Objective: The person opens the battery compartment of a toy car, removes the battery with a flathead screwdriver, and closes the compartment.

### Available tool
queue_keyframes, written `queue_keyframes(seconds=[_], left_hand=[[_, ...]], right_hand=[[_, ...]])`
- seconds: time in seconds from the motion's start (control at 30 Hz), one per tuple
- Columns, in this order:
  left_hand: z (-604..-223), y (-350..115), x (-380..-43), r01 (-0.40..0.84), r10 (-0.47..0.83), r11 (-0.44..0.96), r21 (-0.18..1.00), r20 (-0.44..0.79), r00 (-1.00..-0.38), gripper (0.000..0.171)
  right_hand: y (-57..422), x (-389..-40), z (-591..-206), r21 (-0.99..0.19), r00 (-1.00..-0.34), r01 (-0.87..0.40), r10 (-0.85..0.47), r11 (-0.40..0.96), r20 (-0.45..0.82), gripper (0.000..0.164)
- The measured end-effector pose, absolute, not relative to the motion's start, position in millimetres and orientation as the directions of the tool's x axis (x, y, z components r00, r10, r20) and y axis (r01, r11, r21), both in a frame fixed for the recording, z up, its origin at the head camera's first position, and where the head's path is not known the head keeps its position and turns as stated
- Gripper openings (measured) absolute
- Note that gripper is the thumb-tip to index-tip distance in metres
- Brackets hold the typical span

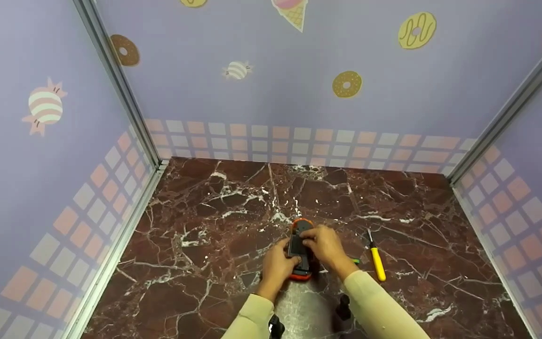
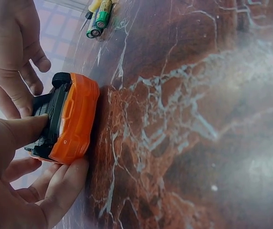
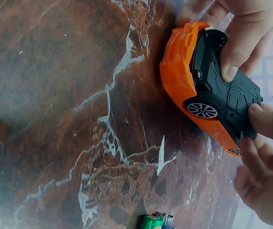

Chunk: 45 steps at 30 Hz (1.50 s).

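An orange toy car point(image 1: 300, 278) lies upside down on the dark marbled surface, its black underside point(image 3: 229, 93) facing up. My left hand point(image 1: 278, 267) grips one end, its thumb pressing on the underside and its fingers along the orange body, as the left wrist view shows. My right hand point(image 1: 326, 245) is at the other end. In the right wrist view its thumb and index finger pinch the edge of a flat black cover point(image 3: 247, 125), which stands tilted up at the underside.
A yellow-handled screwdriver point(image 1: 377, 264) lies to the right, its shaft pointing away. Beside the right wrist are green batteries point(image 2: 104, 16), also partly seen as a green battery point(image 3: 151, 222) at the right wrist view's edge. Patterned panels point(image 1: 261, 94) wall in the back and sides.
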<state>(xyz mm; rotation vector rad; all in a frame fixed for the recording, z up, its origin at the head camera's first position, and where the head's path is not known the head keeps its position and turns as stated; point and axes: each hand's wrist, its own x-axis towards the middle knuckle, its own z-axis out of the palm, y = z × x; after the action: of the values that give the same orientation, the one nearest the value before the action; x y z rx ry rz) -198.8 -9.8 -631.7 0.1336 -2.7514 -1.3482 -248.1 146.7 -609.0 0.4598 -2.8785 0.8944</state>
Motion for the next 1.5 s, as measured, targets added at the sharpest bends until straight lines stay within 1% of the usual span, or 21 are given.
queue_keyframes(seconds=[0.3, 0.53, 0.67, 0.83, 0.9, 1.1, 1.3, 1.5], left_hand=[[-631, -10, -199, -0.059, -0.108, 0.602, 0.796, 0.008, -0.994, 0.062], [-631, -10, -199, -0.057, -0.106, 0.598, 0.799, 0.008, -0.994, 0.061], [-631, -10, -200, -0.047, -0.096, 0.597, 0.801, 0.014, -0.995, 0.061], [-631, -10, -200, -0.041, -0.096, 0.599, 0.8, 0.021, -0.995, 0.062], [-631, -10, -200, -0.044, -0.097, 0.599, 0.799, 0.018, -0.995, 0.062], [-630, -8, -200, -0.045, -0.097, 0.605, 0.795, 0.017, -0.995, 0.06], [-627, -8, -202, -0.048, -0.102, 0.614, 0.788, 0.019, -0.995, 0.059], [-630, -10, -202, -0.064, -0.107, 0.601, 0.796, 0.001, -0.994, 0.059]], right_hand=[[144, -246, -616, -0.526, -0.968, -0.249, -0.196, 0.813, 0.156, 0.02], [142, -246, -619, -0.525, -0.97, -0.238, -0.177, 0.817, 0.165, 0.02], [142, -247, -619, -0.531, -0.972, -0.227, -0.159, 0.817, 0.171, 0.017], [141, -246, -619, -0.542, -0.982, -0.178, -0.117, 0.821, 0.145, 0.012], [141, -246, -620, -0.522, -0.98, -0.187, -0.121, 0.833, 0.158, 0.01], [142, -246, -621, -0.43, -0.953, -0.27, -0.176, 0.862, 0.245, 0.009], [142, -242, -620, -0.474, -0.958, -0.252, -0.145, 0.844, 0.249, 0.009], [141, -234, -623, -0.565, -0.967, -0.197, -0.065, 0.801, 0.245, 0.013]])
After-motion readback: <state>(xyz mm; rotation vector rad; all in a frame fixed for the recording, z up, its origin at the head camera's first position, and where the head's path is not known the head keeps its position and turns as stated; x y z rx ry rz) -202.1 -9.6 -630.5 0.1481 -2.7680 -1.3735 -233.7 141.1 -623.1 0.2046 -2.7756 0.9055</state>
